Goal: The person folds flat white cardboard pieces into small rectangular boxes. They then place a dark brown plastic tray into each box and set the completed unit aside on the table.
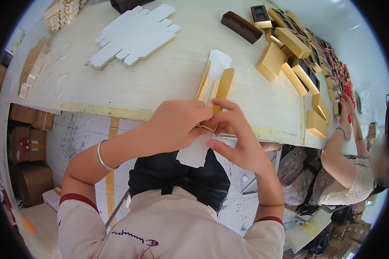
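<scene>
A partly folded cardboard box (224, 84), gold outside and white inside, lies at the table's front edge with its side walls raised. One white flap (193, 152) hangs over the edge towards my lap. My left hand (181, 123) is closed on the box's near left corner, fingers bent round the card. Across from it, my right hand (233, 134) pinches the near right corner, its thumb held apart below. The fingers hide the near fold of the box.
A stack of flat white box blanks (136, 36) lies at the back left. A dark brown tray strip (241, 26) sits at the back. Gold boxes with dark inserts (291, 43) are heaped at the right. Beyond them a co-worker's hands (345, 110) reach over red items.
</scene>
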`<state>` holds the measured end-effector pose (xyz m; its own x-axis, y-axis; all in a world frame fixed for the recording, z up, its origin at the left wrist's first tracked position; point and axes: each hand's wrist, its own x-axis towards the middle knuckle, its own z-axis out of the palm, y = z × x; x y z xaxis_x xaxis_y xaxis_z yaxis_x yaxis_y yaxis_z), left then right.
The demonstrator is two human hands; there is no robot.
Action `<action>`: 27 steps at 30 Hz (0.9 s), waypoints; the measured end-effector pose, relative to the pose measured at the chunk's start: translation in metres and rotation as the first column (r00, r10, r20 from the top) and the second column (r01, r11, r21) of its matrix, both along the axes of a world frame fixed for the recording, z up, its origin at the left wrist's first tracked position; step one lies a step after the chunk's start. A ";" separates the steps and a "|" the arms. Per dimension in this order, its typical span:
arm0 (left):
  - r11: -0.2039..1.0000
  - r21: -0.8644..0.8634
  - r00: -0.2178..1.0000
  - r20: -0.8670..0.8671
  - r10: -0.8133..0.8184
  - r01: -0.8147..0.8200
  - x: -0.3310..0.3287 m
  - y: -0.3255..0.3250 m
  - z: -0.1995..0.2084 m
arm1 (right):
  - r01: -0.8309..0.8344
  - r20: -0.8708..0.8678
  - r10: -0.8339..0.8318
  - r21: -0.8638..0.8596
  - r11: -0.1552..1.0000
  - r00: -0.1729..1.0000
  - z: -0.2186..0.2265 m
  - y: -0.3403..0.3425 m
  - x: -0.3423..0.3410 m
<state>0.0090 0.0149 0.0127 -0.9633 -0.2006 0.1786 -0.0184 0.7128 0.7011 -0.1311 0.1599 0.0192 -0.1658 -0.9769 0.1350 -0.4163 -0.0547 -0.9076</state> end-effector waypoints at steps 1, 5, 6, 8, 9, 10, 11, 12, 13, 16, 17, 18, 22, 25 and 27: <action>0.999 -0.033 1.000 0.007 -0.012 0.012 0.001 0.000 -0.001 | 0.034 -0.081 -0.042 -0.098 0.995 0.996 -0.002 0.007 0.000; 0.998 -0.049 0.999 0.033 -0.026 0.028 0.002 -0.001 -0.002 | -0.157 -0.733 0.029 -0.106 0.982 0.680 -0.015 0.024 0.004; 0.998 -0.030 0.997 0.054 -0.052 0.053 0.001 -0.003 -0.001 | -0.153 -0.787 -0.023 -0.148 0.977 0.617 -0.019 0.024 0.007; 0.990 0.108 0.983 0.152 -0.106 0.090 0.000 -0.008 0.010 | -0.132 -0.732 -0.134 -0.294 0.947 0.668 -0.033 0.023 0.009; 0.971 0.223 0.964 0.225 -0.139 0.088 0.001 -0.012 0.024 | -0.122 -0.697 -0.186 -0.367 0.922 0.693 -0.038 0.021 0.010; 0.939 0.334 0.939 0.293 -0.180 0.076 0.000 -0.017 0.031 | -0.083 -0.610 -0.203 -0.406 0.910 0.766 -0.041 0.018 0.009; 0.825 0.547 0.932 0.203 -0.300 0.146 0.001 -0.030 0.021 | -0.039 -0.515 -0.217 -0.440 0.897 0.829 -0.043 0.014 0.009; 0.809 0.561 0.940 0.151 -0.305 0.172 0.003 -0.032 0.014 | 0.011 -0.412 -0.230 -0.470 0.883 0.881 -0.044 0.010 0.009; 0.794 0.575 0.946 0.098 -0.309 0.200 0.004 -0.031 0.010 | 0.108 -0.268 -0.244 -0.437 0.893 0.932 -0.043 0.007 0.013; 0.855 0.513 0.977 0.136 -0.164 0.072 0.009 -0.019 0.004 | 0.329 0.107 -0.312 -0.338 0.882 0.944 -0.042 -0.004 0.026; 0.893 0.445 0.993 0.046 -0.105 0.074 0.010 -0.013 0.000 | 0.391 0.218 -0.336 -0.313 0.865 0.916 -0.041 -0.005 0.030; 0.923 0.379 0.998 -0.048 -0.051 0.065 0.011 -0.006 -0.006 | 0.450 0.325 -0.358 -0.277 0.849 0.875 -0.039 -0.005 0.035; 0.951 0.311 0.962 -0.258 0.085 -0.001 0.009 0.001 -0.019 | 0.358 -0.270 -0.490 -0.416 0.836 0.829 -0.040 -0.003 0.037; 0.972 0.198 0.954 -0.245 0.172 -0.125 0.013 0.010 -0.014 | 0.180 -0.636 -0.441 -0.433 0.883 0.633 -0.036 -0.003 0.035; 0.983 -0.013 0.898 -0.409 0.161 -0.182 0.011 0.017 -0.026 | 0.121 -0.737 -0.362 -0.361 0.925 0.571 -0.024 -0.004 0.032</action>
